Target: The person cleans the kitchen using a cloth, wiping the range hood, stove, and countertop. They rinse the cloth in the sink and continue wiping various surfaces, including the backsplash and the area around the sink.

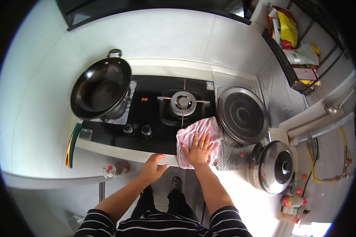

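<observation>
"How does the stovetop (142, 112) at centre look?"
"Smooth, glossy black, like glass. The wok (101, 89), upper left, is shiny dark metal."
"And the cloth (203, 126)?"
"Matt, wrinkled fabric. The lid (273, 158) at lower right is polished metal."

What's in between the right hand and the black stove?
A pink and white cloth: in the head view, the right hand rests on it, over the front right corner of the black stove.

I see knobs (146, 130) standing ahead of the left hand (151, 168), a burner (183, 102) and dark lid (243, 114) beyond the right hand (198, 152); bare stove glass (164, 140) ahead, between the hands, leaves passing room.
</observation>
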`<state>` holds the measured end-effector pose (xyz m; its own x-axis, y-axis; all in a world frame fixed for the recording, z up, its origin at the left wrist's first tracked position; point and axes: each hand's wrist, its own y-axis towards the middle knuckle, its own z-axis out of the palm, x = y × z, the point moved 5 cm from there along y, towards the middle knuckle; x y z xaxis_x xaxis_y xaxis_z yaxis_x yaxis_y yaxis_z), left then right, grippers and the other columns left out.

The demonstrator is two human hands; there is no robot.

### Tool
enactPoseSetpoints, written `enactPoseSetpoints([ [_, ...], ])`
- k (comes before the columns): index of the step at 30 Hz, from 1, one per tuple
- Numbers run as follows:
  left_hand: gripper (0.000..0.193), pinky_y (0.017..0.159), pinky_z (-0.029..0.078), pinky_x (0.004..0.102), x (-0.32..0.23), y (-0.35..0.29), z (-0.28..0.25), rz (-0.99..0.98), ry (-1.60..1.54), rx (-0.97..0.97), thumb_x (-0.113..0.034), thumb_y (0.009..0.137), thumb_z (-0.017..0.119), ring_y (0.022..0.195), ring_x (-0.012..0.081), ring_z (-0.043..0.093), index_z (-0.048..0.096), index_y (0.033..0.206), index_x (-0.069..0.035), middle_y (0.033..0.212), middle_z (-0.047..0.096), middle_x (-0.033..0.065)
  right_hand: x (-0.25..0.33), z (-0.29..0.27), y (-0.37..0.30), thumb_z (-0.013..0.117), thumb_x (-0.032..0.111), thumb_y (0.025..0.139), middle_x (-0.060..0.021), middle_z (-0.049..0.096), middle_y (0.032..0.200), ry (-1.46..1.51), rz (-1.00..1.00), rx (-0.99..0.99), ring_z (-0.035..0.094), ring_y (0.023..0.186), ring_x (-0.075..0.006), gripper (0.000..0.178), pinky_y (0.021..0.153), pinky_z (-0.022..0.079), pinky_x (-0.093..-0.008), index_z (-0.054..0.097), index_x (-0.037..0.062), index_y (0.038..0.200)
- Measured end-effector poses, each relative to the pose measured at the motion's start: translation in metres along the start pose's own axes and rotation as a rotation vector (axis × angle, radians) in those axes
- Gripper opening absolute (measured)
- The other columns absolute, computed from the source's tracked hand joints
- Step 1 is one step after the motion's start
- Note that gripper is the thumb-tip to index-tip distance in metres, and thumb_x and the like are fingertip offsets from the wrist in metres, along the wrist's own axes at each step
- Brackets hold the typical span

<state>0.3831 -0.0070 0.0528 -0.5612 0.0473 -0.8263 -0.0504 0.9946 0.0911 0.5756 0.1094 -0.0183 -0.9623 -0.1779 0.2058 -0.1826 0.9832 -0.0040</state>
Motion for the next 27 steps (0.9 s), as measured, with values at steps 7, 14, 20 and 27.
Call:
enactPoseSetpoints([
  [7, 0.032, 0.078, 0.053, 0.0357, -0.018, 0.046, 0.034, -0.018, -0.243, 0.068, -0.016, 0.085, 0.072, 0.092, 0.0251, 0.066, 0.061, 0.113, -0.005, 0.107, 0.066, 0.0144, -0.092, -0.051, 0.01, 0.068, 0.034, 0.086, -0.0106, 0.061, 0.113, 1.444, 0.66, -0.618, 0.056, 0.105, -0.0229, 0.042, 0.097, 0.042, -0.0423, 0.064, 0.0004, 0.11],
  [14, 0.028, 0.08, 0.054, 0.0326, -0.044, 0.078, 0.063, -0.042, -0.438, 0.133, -0.014, 0.087, 0.07, 0.09, 0.019, 0.067, 0.062, 0.111, -0.002, 0.101, 0.069, 0.0105, -0.157, -0.022, 0.062, 0.069, 0.03, 0.089, -0.0061, 0.058, 0.104, 2.093, 1.192, -0.804, 0.055, 0.097, -0.0192, 0.034, 0.089, 0.048, -0.0318, 0.057, 0.0039, 0.108],
  [20, 0.024, 0.087, 0.052, 0.0301, -0.04, 0.095, 0.07, -0.134, -0.578, 0.144, -0.011, 0.093, 0.063, 0.098, 0.0156, 0.065, 0.06, 0.115, 0.0, 0.107, 0.068, 0.0102, -0.143, -0.059, 0.067, 0.062, 0.009, 0.083, -0.0013, 0.061, 0.081, 2.168, 1.006, -0.713, 0.057, 0.068, -0.0138, 0.009, 0.06, 0.048, -0.0263, 0.057, 0.0083, 0.091],
  [27, 0.045, 0.088, 0.049, 0.0328, -0.071, 0.11, 0.022, -0.475, -1.193, 0.163, -0.028, 0.096, 0.059, 0.102, 0.0189, 0.063, 0.049, 0.133, -0.003, 0.12, 0.062, 0.0105, -0.024, -0.128, -0.01, 0.057, 0.011, 0.081, -0.0039, 0.066, 0.099, 2.421, 0.586, -0.327, 0.062, 0.083, -0.0178, 0.022, 0.062, 0.051, -0.0289, 0.059, 0.0073, 0.103],
])
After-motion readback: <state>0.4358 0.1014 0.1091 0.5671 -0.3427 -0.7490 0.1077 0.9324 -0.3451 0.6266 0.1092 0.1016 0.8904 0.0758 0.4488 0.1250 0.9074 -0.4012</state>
